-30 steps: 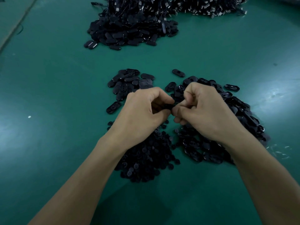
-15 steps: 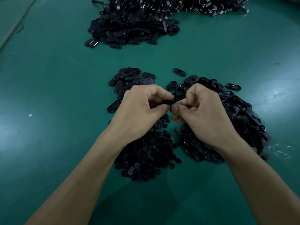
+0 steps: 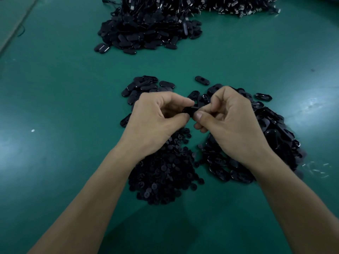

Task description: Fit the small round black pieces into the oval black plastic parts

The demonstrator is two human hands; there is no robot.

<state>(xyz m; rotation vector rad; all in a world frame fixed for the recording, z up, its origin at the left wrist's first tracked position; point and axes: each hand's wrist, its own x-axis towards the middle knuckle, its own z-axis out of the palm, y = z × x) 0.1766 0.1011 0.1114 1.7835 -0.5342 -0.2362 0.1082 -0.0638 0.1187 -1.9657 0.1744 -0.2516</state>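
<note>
As the left hand [image 3: 157, 121] and right hand [image 3: 233, 125] pinched one oval black plastic part [image 3: 189, 110] over the green table's [image 3: 64, 98] middle, heaps of small round black pieces [image 3: 165, 171] and loose ovals [image 3: 271, 136] waited below. Much likely remained.

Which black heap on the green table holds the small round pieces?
The heap of small round pieces nearest the person, under the left hand. It is made of little discs, while the other heaps hold longer oval parts.
</note>
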